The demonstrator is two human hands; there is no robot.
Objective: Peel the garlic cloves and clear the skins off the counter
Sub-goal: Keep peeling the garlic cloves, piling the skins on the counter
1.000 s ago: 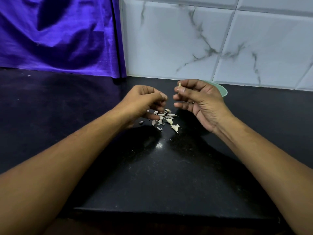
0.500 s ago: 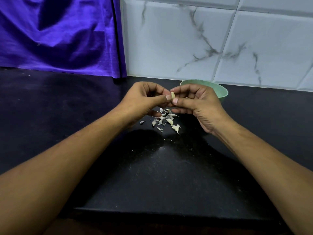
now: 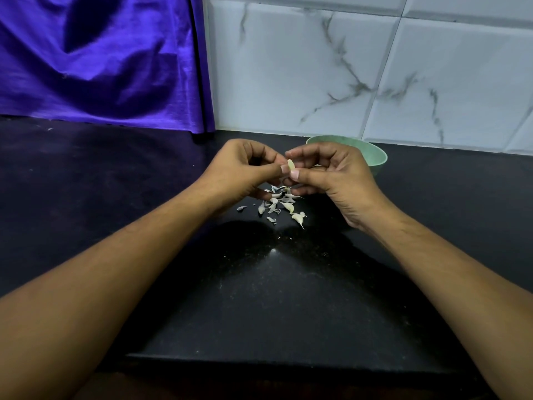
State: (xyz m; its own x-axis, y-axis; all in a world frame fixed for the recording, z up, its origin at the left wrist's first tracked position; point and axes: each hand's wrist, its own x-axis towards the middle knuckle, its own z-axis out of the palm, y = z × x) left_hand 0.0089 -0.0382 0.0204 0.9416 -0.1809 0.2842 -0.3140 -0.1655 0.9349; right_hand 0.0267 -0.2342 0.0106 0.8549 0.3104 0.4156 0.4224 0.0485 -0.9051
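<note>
Black counter [image 3: 86, 183] meeting marble-tiled wall [image 3: 288, 82]; left hand [image 3: 239, 171] and right hand [image 3: 334, 174] are pinching pale garlic clove [image 3: 290, 164] above skins [image 3: 281, 204].

Skins [image 3: 281, 202] on counter [image 3: 115, 183] (bowl [image 3: 377, 157] behind, right).

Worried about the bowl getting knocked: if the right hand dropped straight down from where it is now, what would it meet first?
Probably the garlic skins on the counter, not the green bowl behind the right hand; depth is uncertain.

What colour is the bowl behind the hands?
Pale mint green bowl, seen in the head view.
</note>
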